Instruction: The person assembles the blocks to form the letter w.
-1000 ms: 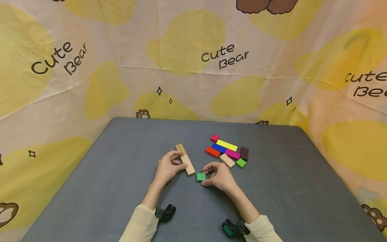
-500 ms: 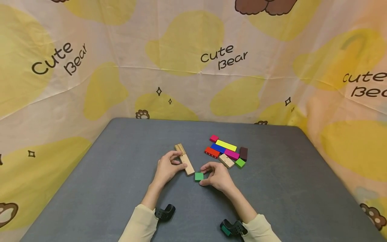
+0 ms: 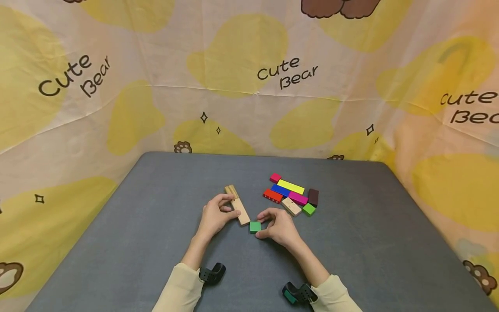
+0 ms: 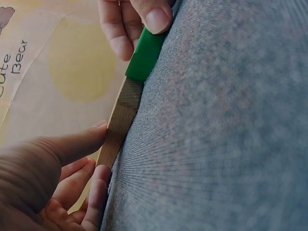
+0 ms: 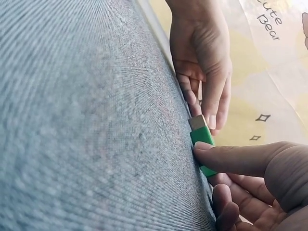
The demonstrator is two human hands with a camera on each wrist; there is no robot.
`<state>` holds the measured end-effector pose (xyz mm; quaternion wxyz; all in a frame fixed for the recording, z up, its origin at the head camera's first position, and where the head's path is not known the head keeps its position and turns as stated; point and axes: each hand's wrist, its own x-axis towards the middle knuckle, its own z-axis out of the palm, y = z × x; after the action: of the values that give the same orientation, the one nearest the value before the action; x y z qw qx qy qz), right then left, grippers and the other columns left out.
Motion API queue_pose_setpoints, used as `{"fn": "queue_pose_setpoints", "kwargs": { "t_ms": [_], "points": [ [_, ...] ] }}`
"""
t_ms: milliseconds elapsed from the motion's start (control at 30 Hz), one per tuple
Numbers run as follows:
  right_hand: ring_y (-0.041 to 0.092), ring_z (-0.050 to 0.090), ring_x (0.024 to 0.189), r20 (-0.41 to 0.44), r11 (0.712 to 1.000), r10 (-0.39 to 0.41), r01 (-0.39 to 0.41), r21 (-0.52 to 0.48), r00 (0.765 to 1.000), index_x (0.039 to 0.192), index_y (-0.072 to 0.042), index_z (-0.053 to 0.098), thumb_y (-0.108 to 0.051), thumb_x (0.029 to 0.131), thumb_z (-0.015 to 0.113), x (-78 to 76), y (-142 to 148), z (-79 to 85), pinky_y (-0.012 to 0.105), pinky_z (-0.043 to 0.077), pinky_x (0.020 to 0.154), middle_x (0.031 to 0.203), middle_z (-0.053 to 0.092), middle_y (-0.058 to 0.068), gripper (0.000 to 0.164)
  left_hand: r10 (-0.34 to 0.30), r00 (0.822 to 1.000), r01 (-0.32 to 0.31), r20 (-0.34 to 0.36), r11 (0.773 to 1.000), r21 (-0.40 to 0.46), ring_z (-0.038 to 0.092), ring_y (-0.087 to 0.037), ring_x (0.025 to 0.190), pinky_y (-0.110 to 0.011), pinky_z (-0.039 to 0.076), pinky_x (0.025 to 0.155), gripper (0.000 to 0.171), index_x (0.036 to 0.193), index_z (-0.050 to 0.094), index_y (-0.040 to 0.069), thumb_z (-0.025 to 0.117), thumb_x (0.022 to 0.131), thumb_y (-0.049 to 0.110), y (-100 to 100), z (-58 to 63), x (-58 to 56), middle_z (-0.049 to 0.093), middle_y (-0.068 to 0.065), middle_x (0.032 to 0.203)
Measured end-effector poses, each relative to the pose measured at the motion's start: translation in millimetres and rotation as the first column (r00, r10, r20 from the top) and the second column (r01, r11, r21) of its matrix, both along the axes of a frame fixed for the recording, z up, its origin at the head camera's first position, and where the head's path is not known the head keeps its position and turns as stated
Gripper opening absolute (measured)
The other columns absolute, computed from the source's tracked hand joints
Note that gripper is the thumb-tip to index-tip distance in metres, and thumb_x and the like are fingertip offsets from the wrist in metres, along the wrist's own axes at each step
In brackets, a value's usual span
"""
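Observation:
A pale wooden block [image 3: 240, 212] lies on the grey table with narrow, grooved-looking wood [image 3: 231, 190] in line at its far end. My left hand [image 3: 215, 216] holds this block from the left, its thumb against the side and the fingers curled near the far part. At the block's near right corner sits a small green block [image 3: 255, 227], appearing to touch it. My right hand [image 3: 280, 227] pinches the green block between thumb and fingers. In the left wrist view the green block [image 4: 147, 57] meets the wood's end [image 4: 120, 125]. The right thumb partly covers the green block [image 5: 203, 137] in the right wrist view.
Behind my right hand lies a flat cluster of blocks: pink [image 3: 275, 178], yellow [image 3: 290, 186], blue [image 3: 280, 190], red [image 3: 272, 196], magenta [image 3: 298, 198], wooden [image 3: 291, 206], dark brown [image 3: 313, 197] and light green [image 3: 309, 210]. A printed cloth [image 3: 234, 65] stands around the table.
My right hand has slid the green block slightly left, closing the small gap to the wooden block's near corner. The left hand and wooden block have stayed almost still.

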<state>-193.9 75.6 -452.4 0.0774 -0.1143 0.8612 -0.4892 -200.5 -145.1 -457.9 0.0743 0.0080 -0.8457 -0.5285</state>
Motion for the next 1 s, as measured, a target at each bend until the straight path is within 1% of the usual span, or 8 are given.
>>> {"fn": "queue_pose_setpoints", "kwargs": {
  "t_ms": [233,467,700,1000],
  "points": [
    [0.020,0.052,0.064,0.005,1.000,-0.001,0.001,0.005,1.000,0.099,-0.010,0.072,-0.005,0.065,0.093,0.1,0.0,-0.4,0.032,0.044,0.056,0.089,0.067,0.000,0.040,0.007,1.000,-0.007,0.014,1.000,0.002,0.065,-0.016,0.087,-0.040,0.050,0.079,0.049,0.122,0.068,0.013,0.087,0.077,0.014,-0.3,-0.6,0.8,0.067,-0.006,0.122],
    [0.020,0.052,0.064,0.010,1.000,0.000,0.000,-0.005,1.000,0.099,-0.011,0.073,-0.005,0.065,0.092,-0.2,0.5,-1.1,0.032,0.044,0.056,0.089,0.067,0.000,0.040,0.008,1.000,-0.008,0.014,1.000,0.005,0.065,-0.017,0.088,-0.040,0.050,0.079,0.049,0.122,0.068,0.013,0.087,0.077,0.013,-0.2,-0.7,0.9,0.067,-0.006,0.122],
    [0.020,0.052,0.064,-0.010,1.000,-0.001,0.001,-0.009,1.000,0.100,-0.010,0.073,-0.005,0.065,0.092,0.5,1.3,-1.2,0.031,0.043,0.055,0.090,0.067,0.000,0.040,0.008,1.000,-0.008,0.010,1.000,-0.001,0.065,-0.017,0.088,-0.041,0.050,0.080,0.049,0.122,0.067,0.013,0.087,0.077,0.014,-0.3,-0.4,0.0,0.067,-0.007,0.123],
    [0.020,0.053,0.065,-0.002,1.000,0.002,-0.002,-0.012,1.000,0.101,-0.009,0.072,-0.003,0.064,0.092,0.3,1.4,-1.8,0.031,0.044,0.056,0.090,0.067,0.000,0.042,0.005,1.000,-0.005,0.008,1.000,-0.003,0.065,-0.017,0.089,-0.042,0.050,0.081,0.050,0.123,0.067,0.013,0.087,0.077,0.014,0.1,-0.8,0.3,0.066,-0.007,0.123]
  ]
}}
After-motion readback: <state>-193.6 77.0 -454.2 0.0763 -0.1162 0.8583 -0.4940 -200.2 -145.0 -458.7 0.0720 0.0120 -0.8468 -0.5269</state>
